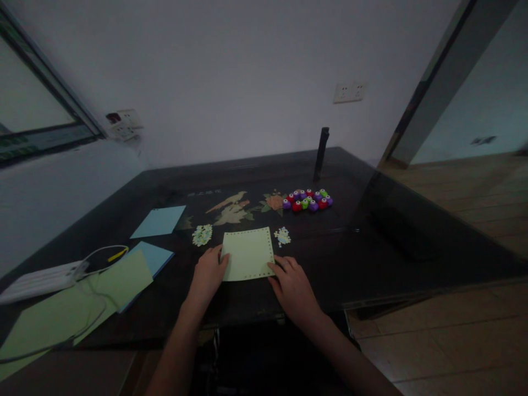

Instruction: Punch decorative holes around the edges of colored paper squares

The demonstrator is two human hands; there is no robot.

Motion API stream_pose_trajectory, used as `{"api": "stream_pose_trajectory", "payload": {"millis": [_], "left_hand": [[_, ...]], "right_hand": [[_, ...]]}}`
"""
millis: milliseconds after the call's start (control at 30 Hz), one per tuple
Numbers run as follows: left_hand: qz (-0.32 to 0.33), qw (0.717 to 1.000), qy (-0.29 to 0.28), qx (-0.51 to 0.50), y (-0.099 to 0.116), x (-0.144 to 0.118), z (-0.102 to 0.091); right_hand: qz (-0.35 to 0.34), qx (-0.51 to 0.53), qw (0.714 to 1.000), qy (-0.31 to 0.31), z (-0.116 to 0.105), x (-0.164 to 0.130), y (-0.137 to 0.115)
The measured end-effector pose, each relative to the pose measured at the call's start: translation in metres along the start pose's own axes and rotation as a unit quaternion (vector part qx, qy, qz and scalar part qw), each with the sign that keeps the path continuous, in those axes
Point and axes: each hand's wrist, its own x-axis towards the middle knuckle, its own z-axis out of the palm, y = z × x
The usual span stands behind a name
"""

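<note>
Two hands, left hand (208,273), right hand (293,287), touching one punched green sheet (248,254).

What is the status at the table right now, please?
Left hand and right hand flat on green sheet, one each side. Holes along its edges. Cutouts and punches beyond, clear.

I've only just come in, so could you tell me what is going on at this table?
A person rests both hands on a pale green paper sheet with punched holes along its edges: left hand at its left edge, right hand at its lower right corner. Small heaps of paper cut-outs flank it, with colourful punches beyond.
</note>
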Motion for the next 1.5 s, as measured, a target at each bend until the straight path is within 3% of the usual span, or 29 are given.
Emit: {"api": "stream_pose_trajectory", "payload": {"millis": [267,400,467,633,767,867,967,1067,1167,1300,1500], "left_hand": [[-0.003,1.000,-0.001,0.021,-0.003,-0.010,0.000],[-0.031,0.997,0.016,0.071,0.003,-0.012,-0.010],[-0.013,0.998,0.025,0.062,0.006,-0.009,-0.019],[0.100,0.992,0.071,-0.037,0.025,0.009,-0.047],[0.223,0.966,0.092,-0.095,0.065,0.034,-0.059],[0.300,0.943,0.052,-0.132,0.104,0.068,-0.043],[0.320,0.937,0.022,-0.139,0.142,0.109,-0.007],[0.275,0.956,0.033,-0.100,0.178,0.142,0.034],[0.266,0.959,0.067,-0.068,0.205,0.157,0.066],[0.246,0.964,0.088,-0.047,0.221,0.159,0.093],[0.241,0.967,0.073,-0.045,0.210,0.166,0.103]], "right_hand": [[0.009,0.014,1.000,0.003,0.001,-0.004,-0.001],[-0.005,0.080,0.996,0.031,-0.006,-0.005,0.005],[-0.015,0.112,0.992,0.054,-0.017,-0.003,0.013],[-0.022,0.107,0.988,0.108,-0.066,0.022,0.055],[-0.034,0.025,0.986,0.161,-0.099,0.073,0.118],[0.005,-0.036,0.985,0.168,-0.103,0.116,0.169],[0.059,-0.070,0.982,0.164,-0.093,0.150,0.203],[0.078,-0.107,0.983,0.129,-0.081,0.169,0.216],[0.062,-0.134,0.984,0.096,-0.074,0.177,0.218],[0.035,-0.142,0.986,0.076,-0.066,0.178,0.218],[0.020,-0.131,0.987,0.089,-0.047,0.181,0.206]]}}
